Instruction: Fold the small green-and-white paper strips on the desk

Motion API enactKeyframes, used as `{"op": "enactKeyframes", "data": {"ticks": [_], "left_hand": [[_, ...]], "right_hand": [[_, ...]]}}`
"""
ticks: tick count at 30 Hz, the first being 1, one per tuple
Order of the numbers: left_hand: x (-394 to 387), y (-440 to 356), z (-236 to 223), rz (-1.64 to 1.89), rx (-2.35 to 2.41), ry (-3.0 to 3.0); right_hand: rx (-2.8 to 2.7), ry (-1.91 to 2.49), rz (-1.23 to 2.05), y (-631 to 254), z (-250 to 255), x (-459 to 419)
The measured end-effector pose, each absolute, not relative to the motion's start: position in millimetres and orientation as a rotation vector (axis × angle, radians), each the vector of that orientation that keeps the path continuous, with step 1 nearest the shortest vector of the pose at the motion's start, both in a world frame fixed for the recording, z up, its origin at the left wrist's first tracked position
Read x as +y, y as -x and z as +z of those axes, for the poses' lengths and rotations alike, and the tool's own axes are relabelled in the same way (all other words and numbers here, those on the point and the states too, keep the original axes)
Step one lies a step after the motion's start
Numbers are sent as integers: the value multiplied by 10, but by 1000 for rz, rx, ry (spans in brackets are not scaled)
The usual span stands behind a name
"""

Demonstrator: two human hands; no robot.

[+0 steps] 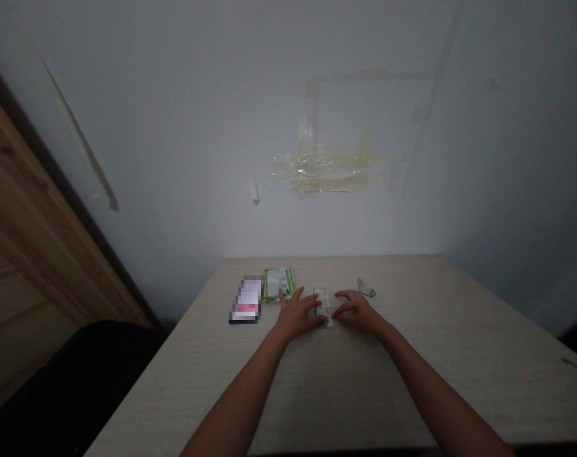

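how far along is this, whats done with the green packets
Looks done: a small green scrap lies apart on the table, possibly torn off. In hand: a narrow green-and-white packet, with the left hand and right hand at either side. Not yet touched: a larger green packet lying beside a smartphone.

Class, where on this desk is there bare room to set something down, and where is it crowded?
Bare tabletop lies right of the right hand and green scrap, and in front of both hands. Crowded: the phone, green packet, left hand and narrow packet bunched together.
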State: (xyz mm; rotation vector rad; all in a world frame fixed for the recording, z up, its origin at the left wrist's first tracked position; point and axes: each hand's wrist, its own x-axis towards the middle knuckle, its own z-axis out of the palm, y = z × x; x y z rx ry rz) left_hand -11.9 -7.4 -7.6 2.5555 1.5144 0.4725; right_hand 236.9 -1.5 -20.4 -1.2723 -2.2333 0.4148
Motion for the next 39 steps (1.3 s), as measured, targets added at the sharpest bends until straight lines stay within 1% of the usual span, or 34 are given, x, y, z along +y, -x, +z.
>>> {"op": "enactKeyframes", "data": {"ticks": [12,22,31,39], "left_hand": [[-65,124,-76,488,1505,-2531],[-83,119,-42,454,1516,-2546],[-111,118,9,471,1470,-2551],[-140,131,77,454,1380,-2522]], "right_hand": [[-2164,1317,343,-2313,-264,23],[-2039,1443,264,-2208,-234,84],[-2085,1385,235,-2258,-277,80],[-2120,1354,287,-2299,-278,81]]}}
